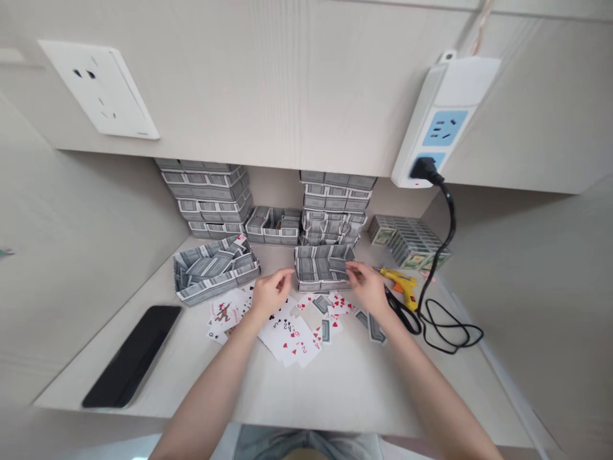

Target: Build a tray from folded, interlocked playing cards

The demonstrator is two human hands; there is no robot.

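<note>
An open box folded from grey-backed playing cards point(320, 285) sits in front of me between my two hands. My left hand point(272, 292) is closed, thumb and fingertips together beside the box's left end, with nothing visible in them. At the right end, my right hand point(368, 287) pinches the box wall; a folded card piece point(338, 264) lies inside, right by those fingertips. Under and between my wrists spread loose playing cards point(287, 338), mostly face up. To the left stands a longer card box point(218, 284) filled with folded card pieces.
Stacked card boxes point(215, 191) and a second stack point(335, 198) rise behind, with a smaller box point(272, 233) between. A yellow glue gun point(405, 287), black cable point(453, 348), card packs point(412, 239) and black phone point(134, 354) lie around. A power strip point(445, 121) hangs overhead.
</note>
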